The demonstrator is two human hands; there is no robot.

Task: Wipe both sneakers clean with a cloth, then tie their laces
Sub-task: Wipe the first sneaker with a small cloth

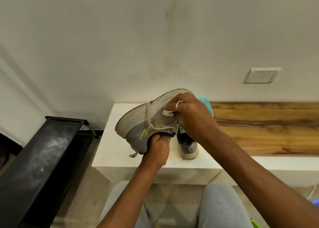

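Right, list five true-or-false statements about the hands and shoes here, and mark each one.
1. The left hand grips the lifted sneaker at its collar. True.
2. The right hand holds a blue sponge. False: it pinches a small white cloth against the sneaker's side.
3. The second sneaker stands on the white bench. True.
4. The lifted sneaker is tied in a neat bow. False: its lace lies loose across its side.
5. A black rack stands left of the bench. True.
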